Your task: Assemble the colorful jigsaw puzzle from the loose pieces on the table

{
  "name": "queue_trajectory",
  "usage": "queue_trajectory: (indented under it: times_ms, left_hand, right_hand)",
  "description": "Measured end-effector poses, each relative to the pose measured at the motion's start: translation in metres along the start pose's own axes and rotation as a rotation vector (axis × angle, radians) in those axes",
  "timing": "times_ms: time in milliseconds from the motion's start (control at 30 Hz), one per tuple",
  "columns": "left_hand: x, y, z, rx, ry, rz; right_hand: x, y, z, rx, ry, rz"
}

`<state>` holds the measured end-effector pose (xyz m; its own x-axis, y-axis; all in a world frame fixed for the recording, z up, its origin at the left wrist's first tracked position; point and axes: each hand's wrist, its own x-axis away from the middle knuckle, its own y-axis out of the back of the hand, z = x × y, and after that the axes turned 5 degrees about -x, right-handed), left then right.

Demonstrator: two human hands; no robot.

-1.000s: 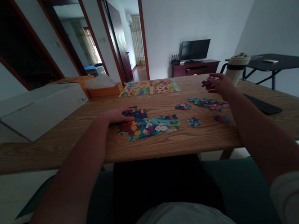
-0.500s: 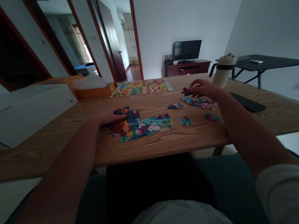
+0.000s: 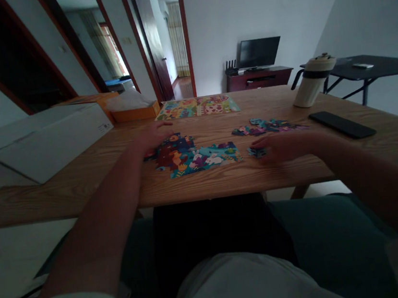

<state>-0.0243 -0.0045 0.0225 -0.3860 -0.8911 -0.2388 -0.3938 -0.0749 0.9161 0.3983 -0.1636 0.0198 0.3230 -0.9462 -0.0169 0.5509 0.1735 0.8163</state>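
On the wooden table lies a partly joined jigsaw puzzle (image 3: pixel 200 158) with white rabbits, a brown animal and dark blue pieces. My left hand (image 3: pixel 154 136) reaches over its upper left edge, fingers stretched out and holding nothing I can see. My right hand (image 3: pixel 280 146), smeared by motion, is low over the table to the right of the puzzle. Its fingertips are at a loose teal puzzle piece (image 3: pixel 256 152); whether they grip anything is hidden. Behind that hand is a pile of loose puzzle pieces (image 3: pixel 272 125).
A colourful picture sheet (image 3: pixel 197 107) lies at the table's far side. At left stand a white box (image 3: pixel 53 142) and an orange box (image 3: pixel 136 113). A cream bottle (image 3: pixel 310 84) and a black phone-like slab (image 3: pixel 343 124) are at right.
My right hand has come nearer from the back of the pile, where it held a purple piece; that piece is out of sight now. My left hand has shifted slightly up the puzzle. The view has tilted.
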Motion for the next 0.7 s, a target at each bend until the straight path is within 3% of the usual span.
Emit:
queue_trajectory:
  times_ms: [100,200,300,467,600,700]
  left_hand:
    - [0.002,0.013,-0.016,0.142,-0.042,-0.225]
    - [0.01,0.03,-0.035,0.261,-0.172,-0.414]
    - [0.034,0.042,-0.055,0.319,-0.287,-0.504]
    - [0.114,0.034,-0.069,0.188,-0.4,-0.328]
    - [0.166,0.019,-0.056,0.13,-0.305,-0.26]
    - [0.182,0.008,-0.054,0.207,-0.191,-0.283]
  right_hand:
    - [0.01,-0.01,0.011,0.245,0.009,0.118]
    - [0.008,-0.012,0.024,0.432,0.022,0.172]
    - [0.0,-0.014,0.034,0.514,0.048,0.172]
    - [-0.019,-0.011,0.049,0.55,0.128,0.072]
    - [-0.031,-0.009,0.08,0.526,0.287,-0.021]
    - [-0.039,-0.021,0.112,0.411,0.437,-0.042]
